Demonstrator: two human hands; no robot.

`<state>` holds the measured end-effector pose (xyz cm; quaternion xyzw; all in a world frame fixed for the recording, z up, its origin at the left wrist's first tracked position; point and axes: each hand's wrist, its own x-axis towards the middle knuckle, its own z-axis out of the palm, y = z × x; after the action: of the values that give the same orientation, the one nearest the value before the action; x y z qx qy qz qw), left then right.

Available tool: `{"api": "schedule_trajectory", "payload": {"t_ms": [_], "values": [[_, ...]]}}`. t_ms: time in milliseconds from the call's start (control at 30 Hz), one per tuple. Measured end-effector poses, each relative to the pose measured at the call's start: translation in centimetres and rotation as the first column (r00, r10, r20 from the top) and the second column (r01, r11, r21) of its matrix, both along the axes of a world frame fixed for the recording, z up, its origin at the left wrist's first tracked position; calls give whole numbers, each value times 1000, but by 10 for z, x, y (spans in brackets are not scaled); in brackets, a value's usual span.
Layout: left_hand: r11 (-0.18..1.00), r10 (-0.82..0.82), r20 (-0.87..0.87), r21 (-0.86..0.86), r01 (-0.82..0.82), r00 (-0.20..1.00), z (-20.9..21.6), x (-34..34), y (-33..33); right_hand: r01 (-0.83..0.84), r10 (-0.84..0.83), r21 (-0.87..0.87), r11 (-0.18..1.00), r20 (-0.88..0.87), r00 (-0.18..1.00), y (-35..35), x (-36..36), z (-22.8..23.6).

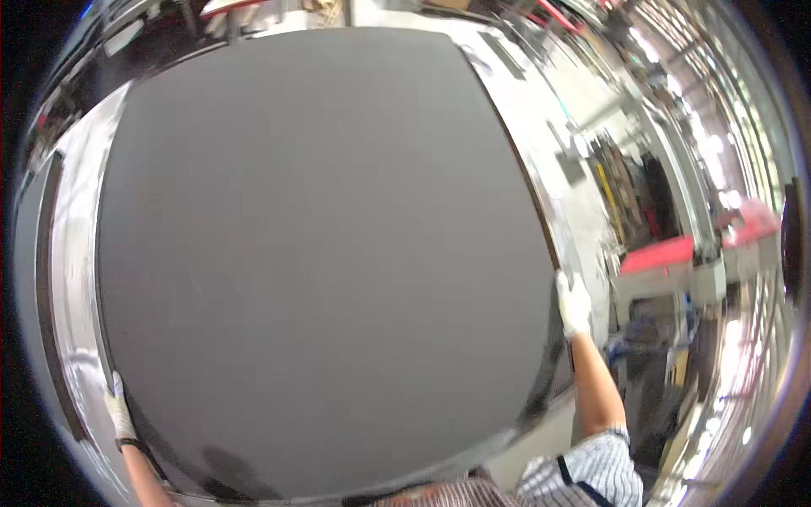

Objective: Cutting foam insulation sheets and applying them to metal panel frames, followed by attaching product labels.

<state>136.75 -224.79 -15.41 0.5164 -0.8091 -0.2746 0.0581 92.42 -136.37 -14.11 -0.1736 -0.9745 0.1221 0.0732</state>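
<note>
A large flat dark grey sheet [329,245] spreads across most of the view in front of me. At its right edge, my right hand [574,306] wears a white glove and is closed round the rim, its fingers partly hidden. My left hand [119,410], also white-gloved and with a dark band at the wrist, grips the sheet's left edge lower down. Under the sheet, a pale shiny surface [76,253] shows along the left side.
A long dark strip [51,279] lies at the far left. On the right are a red-topped machine part [659,253], metal rails, and a pile of dark and yellow bars [612,203]. A pale floor [541,101] runs beyond the sheet's right edge.
</note>
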Motion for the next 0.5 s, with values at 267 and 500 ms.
{"api": "schedule_trajectory", "payload": {"t_ms": [267, 500], "values": [[963, 268, 38, -11, -268, 963, 55, 99, 127, 227, -226, 17, 974, -75, 971, 69, 124, 12], [806, 586, -238, 273, -525, 775, -16, 161, 76, 325, -329, -194, 926, 14, 944, 77, 140, -10]]}}
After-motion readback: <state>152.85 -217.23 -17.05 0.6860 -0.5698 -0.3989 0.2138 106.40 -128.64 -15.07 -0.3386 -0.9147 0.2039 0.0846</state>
